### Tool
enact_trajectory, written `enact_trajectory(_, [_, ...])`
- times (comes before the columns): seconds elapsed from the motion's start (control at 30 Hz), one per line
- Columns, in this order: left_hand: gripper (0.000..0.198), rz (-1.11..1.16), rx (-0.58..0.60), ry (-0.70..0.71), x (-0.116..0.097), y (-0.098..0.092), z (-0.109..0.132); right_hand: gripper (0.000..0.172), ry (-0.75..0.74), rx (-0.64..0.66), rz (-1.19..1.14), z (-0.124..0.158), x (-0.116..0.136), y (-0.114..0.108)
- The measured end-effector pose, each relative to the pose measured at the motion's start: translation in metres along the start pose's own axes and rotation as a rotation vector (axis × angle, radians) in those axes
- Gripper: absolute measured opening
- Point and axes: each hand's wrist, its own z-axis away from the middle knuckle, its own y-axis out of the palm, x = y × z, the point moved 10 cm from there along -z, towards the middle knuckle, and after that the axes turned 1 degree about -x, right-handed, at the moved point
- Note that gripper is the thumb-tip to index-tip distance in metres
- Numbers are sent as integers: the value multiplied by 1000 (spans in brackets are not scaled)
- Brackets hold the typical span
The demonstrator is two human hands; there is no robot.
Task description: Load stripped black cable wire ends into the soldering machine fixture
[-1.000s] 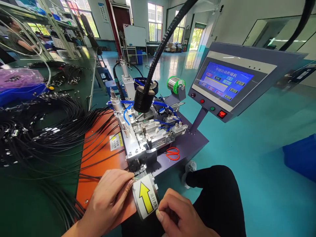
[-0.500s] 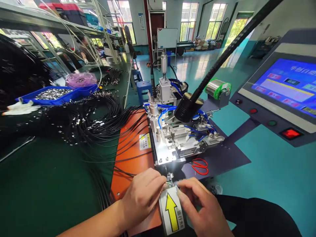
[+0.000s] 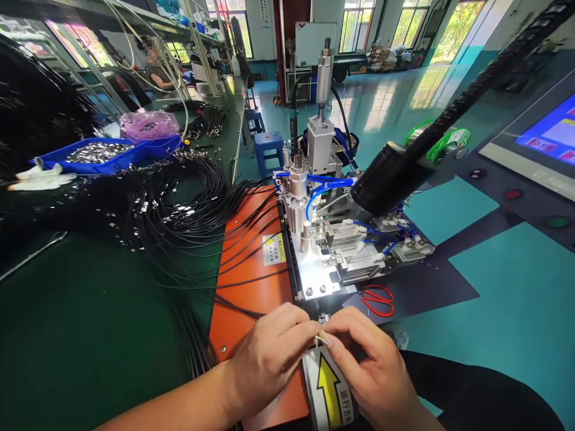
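Note:
My left hand and my right hand meet fingertip to fingertip at the front of a small metal machine. Both pinch the thin end of a wire, just above a white label with a yellow arrow. The wire's tip is tiny and mostly hidden by my fingers. An orange plate lies to the left of the machine, and black cables run across it toward the machine's side.
Red-handled scissors lie right of the machine. A black flexible hose hangs over it. A touchscreen panel stands at the right. A blue tray of metal parts and a person sit at the far left.
The view has shifted left and closer to the machine. My right hand rose from below the arrow label to meet my left hand at the machine's front.

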Motion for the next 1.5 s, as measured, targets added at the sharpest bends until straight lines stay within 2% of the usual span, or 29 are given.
enact_trajectory(0.23, [19,-47,-21,-15,3,-2,3,11,-40,20,18,0,6,-1])
enact_trajectory(0.43, [26,-8,12,58,0,3,4,15,-126,46,36,0,15,1])
enact_trajectory(0.53, [28,-56,-17,28,-1,-3,3,14,-59,31,30,1,9,-2])
enact_trajectory(0.63, [15,-107,-53,-7,-5,-9,2,16,32,3,14,5,0,-7])
enact_trajectory(0.87, [14,-66,-69,-2,-7,-5,0,15,258,35,-171,11,-32,-4])
enact_trajectory(1.17, [14,-91,-80,17,-3,-3,-1,17,242,27,-162,0,-26,-5])
enact_trajectory(1.37, [14,-58,-111,-33,-1,-5,-1,18,199,-112,-230,-1,-30,-9])
enact_trajectory(1.5, [15,-10,-97,-65,3,-2,-1,19,228,-164,-321,1,-37,-3])
